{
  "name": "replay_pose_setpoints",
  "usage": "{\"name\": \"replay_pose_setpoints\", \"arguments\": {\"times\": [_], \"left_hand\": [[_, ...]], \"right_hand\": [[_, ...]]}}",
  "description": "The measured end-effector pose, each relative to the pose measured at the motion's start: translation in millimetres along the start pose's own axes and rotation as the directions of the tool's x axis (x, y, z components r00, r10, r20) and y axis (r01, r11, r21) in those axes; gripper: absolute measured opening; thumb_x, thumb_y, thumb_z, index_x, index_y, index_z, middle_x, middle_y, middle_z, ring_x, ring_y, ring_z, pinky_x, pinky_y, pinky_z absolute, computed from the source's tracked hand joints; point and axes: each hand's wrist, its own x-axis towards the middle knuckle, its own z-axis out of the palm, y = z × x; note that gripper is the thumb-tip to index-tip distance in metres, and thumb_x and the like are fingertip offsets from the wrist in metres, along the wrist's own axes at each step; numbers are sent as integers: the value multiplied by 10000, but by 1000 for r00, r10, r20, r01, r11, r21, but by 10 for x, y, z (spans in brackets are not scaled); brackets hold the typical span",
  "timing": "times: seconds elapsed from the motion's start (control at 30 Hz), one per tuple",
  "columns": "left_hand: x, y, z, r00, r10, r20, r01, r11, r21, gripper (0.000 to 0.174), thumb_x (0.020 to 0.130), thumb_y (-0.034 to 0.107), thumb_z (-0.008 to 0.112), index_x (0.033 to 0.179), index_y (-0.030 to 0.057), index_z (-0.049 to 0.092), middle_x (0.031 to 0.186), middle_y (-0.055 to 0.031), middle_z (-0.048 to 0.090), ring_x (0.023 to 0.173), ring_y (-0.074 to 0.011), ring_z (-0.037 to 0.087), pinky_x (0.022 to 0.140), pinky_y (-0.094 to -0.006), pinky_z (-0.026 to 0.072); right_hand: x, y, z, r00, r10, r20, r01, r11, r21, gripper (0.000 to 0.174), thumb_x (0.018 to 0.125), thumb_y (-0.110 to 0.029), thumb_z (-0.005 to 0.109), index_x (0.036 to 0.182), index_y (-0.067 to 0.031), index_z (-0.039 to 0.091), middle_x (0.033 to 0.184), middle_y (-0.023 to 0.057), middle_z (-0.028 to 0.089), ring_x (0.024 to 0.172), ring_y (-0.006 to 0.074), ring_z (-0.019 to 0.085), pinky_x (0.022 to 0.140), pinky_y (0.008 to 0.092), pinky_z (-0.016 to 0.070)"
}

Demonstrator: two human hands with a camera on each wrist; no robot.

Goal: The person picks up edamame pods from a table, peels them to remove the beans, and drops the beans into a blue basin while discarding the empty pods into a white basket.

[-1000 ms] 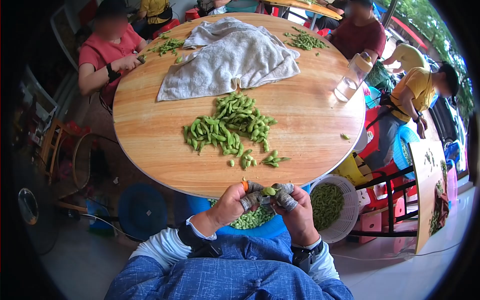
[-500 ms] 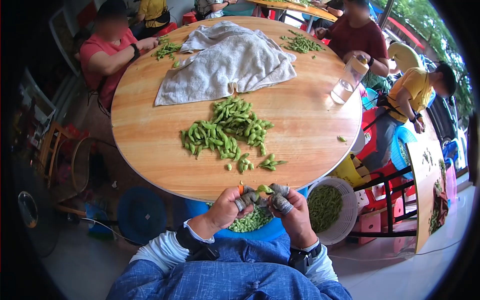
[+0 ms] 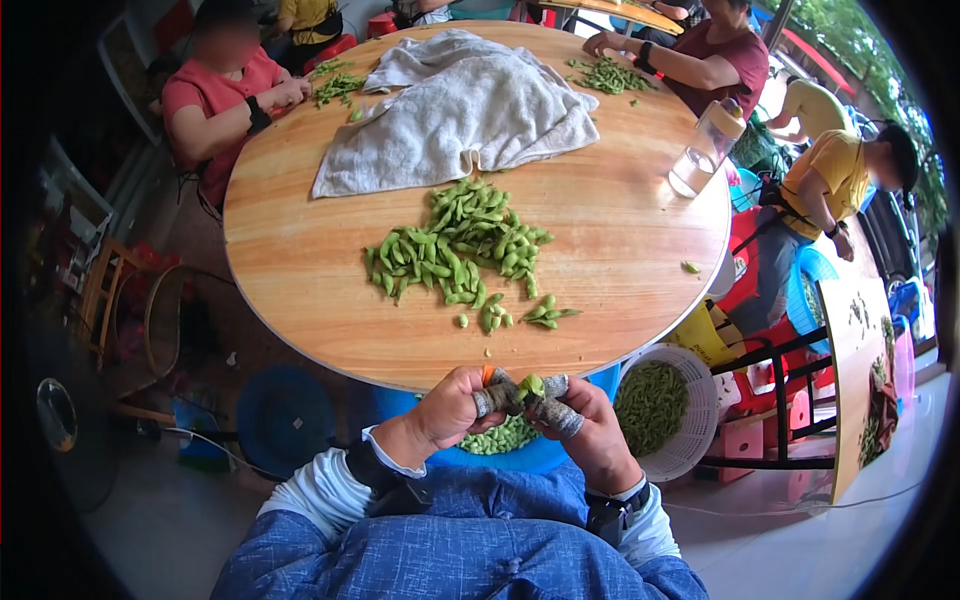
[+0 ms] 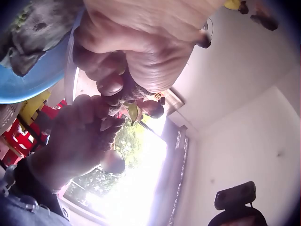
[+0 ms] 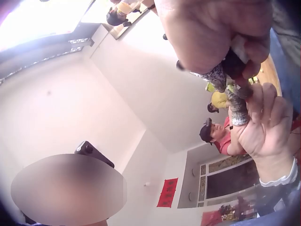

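Left grip (image 3: 450,408), right grip (image 3: 590,425) pinch 1 pod (image 3: 533,384); pod mostly hidden between them, wrist views blurred.

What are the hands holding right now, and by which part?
A green pod, pinched between the wrapped fingertips of the left hand and the right hand; which end each grips cannot be told.

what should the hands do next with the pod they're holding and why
Probably let the pod, pinched between the left hand and the right hand, drop into the blue basin. The hands hold it right above that basin, which already holds green pods, and the pile on the table offers another.
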Motion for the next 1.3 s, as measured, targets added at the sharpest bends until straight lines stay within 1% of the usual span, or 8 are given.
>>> {"name": "replay_pose_setpoints", "arguments": {"times": [0.1,0.3,0.5,0.6,0.7,0.83,1.13,1.3], "left_hand": [[-3,-3,10,999,50,12,-51,990,130,275,834,289,510,676,65,502,517,31,414,419,-40,322,388,-185,230],[-33,101,143,990,139,20,-139,940,313,245,836,233,518,669,54,504,530,52,407,469,-30,340,427,-182,257],[-40,96,168,979,188,72,-201,885,421,209,831,195,526,681,50,511,568,52,440,500,-25,365,449,-175,273],[-49,69,143,985,167,51,-173,900,399,185,833,163,516,686,51,511,573,54,435,502,-24,361,450,-176,268],[-49,58,116,993,108,47,-117,943,310,162,832,138,505,693,54,513,568,58,423,498,-23,354,447,-177,257],[-39,49,101,993,94,68,-109,955,275,154,825,129,503,689,56,509,561,61,411,490,-23,344,443,-177,245],[-23,25,69,993,80,88,-101,958,270,141,823,136,508,713,50,520,564,68,411,482,-16,338,437,-170,240],[-26,9,82,996,74,53,-84,966,245,126,832,143,497,768,44,542,571,70,419,484,-11,334,433,-167,233]], "right_hand": [[-1,7,8,1000,11,-14,-11,1000,5,201,777,-166,593,910,-22,547,766,-33,558,627,31,457,547,168,349],[-11,-14,20,999,31,-24,-31,999,23,176,771,-161,600,877,-29,550,734,-33,548,599,28,449,528,165,342],[-9,-7,23,999,35,-18,-35,999,7,158,776,-149,593,865,-26,553,733,-27,549,609,32,457,540,166,352],[-12,-21,23,999,35,-10,-35,999,-6,155,781,-145,586,867,-20,554,739,-25,552,617,34,460,546,168,354],[-16,-33,22,999,33,0,-33,999,-11,152,785,-138,580,872,-16,555,745,-25,554,624,35,463,549,169,355],[-13,-11,17,1000,11,1,-11,1000,-12,157,784,-135,579,880,-13,556,749,-26,556,625,35,462,545,169,350],[-2,-4,20,1000,10,30,-11,999,39,151,787,-80,563,908,10,549,833,13,584,751,79,530,690,212,422],[49,89,-2,998,-44,35,45,999,-14,156,796,-82,555,918,14,549,852,13,584,776,71,523,713,215,419]]}}
